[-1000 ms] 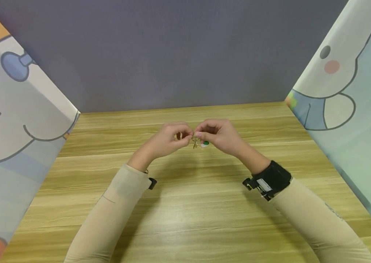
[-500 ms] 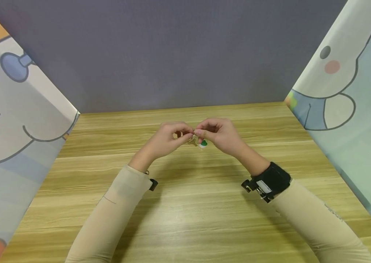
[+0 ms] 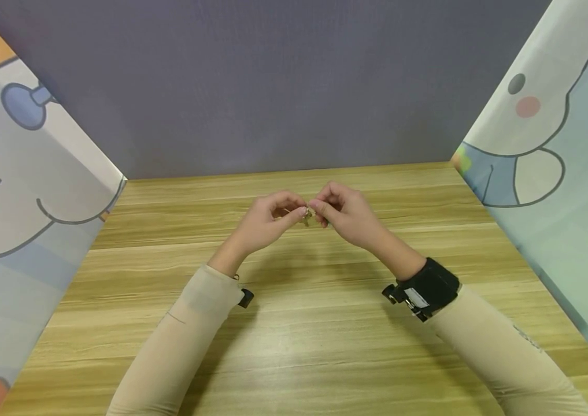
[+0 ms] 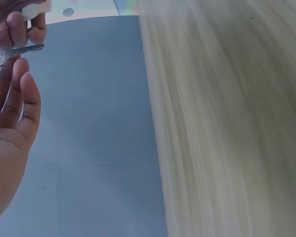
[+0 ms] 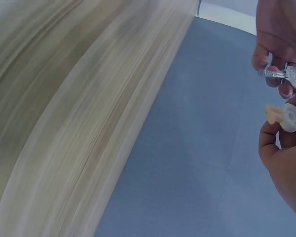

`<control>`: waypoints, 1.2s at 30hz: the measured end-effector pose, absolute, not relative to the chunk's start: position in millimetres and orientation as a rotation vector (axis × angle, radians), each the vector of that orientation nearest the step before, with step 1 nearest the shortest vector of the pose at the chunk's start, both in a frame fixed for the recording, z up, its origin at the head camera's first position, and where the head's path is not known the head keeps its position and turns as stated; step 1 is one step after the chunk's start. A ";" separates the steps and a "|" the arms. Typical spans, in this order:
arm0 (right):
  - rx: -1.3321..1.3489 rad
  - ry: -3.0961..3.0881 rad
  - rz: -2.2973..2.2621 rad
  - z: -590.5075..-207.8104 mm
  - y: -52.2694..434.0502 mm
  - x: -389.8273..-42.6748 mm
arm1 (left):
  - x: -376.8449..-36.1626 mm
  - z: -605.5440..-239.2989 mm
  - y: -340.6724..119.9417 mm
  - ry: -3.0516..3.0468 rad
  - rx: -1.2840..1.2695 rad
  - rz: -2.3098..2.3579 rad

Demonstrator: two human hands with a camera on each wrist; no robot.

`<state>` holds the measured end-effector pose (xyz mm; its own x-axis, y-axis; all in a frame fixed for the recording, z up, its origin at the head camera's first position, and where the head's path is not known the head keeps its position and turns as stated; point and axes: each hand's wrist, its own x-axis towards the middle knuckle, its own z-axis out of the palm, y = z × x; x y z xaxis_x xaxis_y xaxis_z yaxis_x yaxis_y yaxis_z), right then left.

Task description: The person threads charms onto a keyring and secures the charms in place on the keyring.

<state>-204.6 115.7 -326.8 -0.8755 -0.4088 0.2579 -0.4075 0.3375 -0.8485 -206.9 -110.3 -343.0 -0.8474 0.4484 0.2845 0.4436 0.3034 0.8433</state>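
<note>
Just above the table, my left hand (image 3: 264, 221) and right hand (image 3: 352, 219) meet fingertip to fingertip around a small keychain. A metal key (image 3: 306, 219) hangs at the left fingertips, pinched between thumb and fingers. In the left wrist view, the key (image 4: 20, 51) points outward between the two hands. My right hand's fingers hold a small charm (image 5: 289, 117), green, white and peach, seen in the right wrist view below the key (image 5: 281, 74). From the head view the charm is mostly hidden by the right fingers. The ring joining them is too small to make out.
A wood-grain table (image 3: 283, 335) lies under both arms. Behind it stands a dark grey panel (image 3: 294, 86). Cartoon-printed walls flank the left (image 3: 39, 173) and right (image 3: 559, 231) sides. A black strap with a small device (image 3: 426, 292) sits on the right wrist.
The green and white charm, hanging visible below the right fingers before, is now tucked behind them. The hands have drawn slightly apart, and the key has shifted at the left fingertips.
</note>
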 end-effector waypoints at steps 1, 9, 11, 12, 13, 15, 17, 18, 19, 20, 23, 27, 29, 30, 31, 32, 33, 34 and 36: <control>-0.785 2.568 -1.645 -326.7 115.1 -204.3 | -206.5 -343.5 -110.6 2.510 0.841 1.656; -0.873 2.572 -1.693 -328.9 114.7 -203.8 | -204.0 -340.4 -110.8 2.435 0.815 1.753; -0.880 2.571 -1.691 -328.4 116.6 -203.7 | -204.0 -340.2 -111.0 2.439 0.816 1.757; -0.879 2.561 -1.691 -328.0 117.7 -203.8 | -203.8 -340.3 -111.1 2.438 0.818 1.761; -0.877 2.551 -1.685 -327.6 119.2 -204.2 | -203.8 -340.6 -111.4 2.439 0.822 1.765; -0.865 2.535 -1.653 -326.6 122.3 -205.5 | -204.1 -340.9 -111.7 2.442 0.834 1.772; -0.860 2.490 -1.625 -325.2 125.2 -207.0 | -204.2 -341.0 -112.2 2.445 0.851 1.776; -0.856 2.468 -1.607 -324.7 126.4 -208.0 | -204.2 -341.0 -112.5 2.446 0.862 1.776; -0.854 2.453 -1.584 -323.9 127.5 -208.7 | -204.2 -341.0 -112.9 2.449 0.873 1.775; -0.851 2.439 -1.564 -323.0 128.4 -209.1 | -204.3 -340.9 -113.1 2.449 0.884 1.773; -0.851 2.415 -1.536 -321.7 130.0 -209.7 | -202.9 -340.3 -114.2 2.432 0.905 1.772; -0.858 2.446 -1.554 -321.2 128.8 -209.5 | -202.9 -339.7 -115.9 2.436 0.921 1.746; -0.866 2.464 -1.581 -321.3 127.4 -209.5 | -203.9 -339.7 -116.9 2.443 0.932 1.732; -0.871 2.469 -1.595 -321.4 126.6 -209.6 | -204.5 -339.9 -117.4 2.443 0.936 1.727; -0.874 2.473 -1.610 -321.6 125.9 -209.9 | -205.3 -340.6 -118.0 2.443 0.943 1.722; -0.870 2.476 -1.624 -321.5 125.2 -209.8 | -205.8 -341.5 -118.6 2.438 0.951 1.721; -0.872 2.478 -1.638 -322.0 124.6 -210.0 | -206.3 -342.8 -119.4 2.435 0.962 1.718; -0.872 2.482 -1.650 -322.9 124.1 -210.3 | -206.7 -344.5 -119.9 2.428 0.970 1.719; -0.861 2.489 -1.669 -324.7 122.8 -210.5 | -207.3 -347.8 -121.1 2.421 0.986 1.718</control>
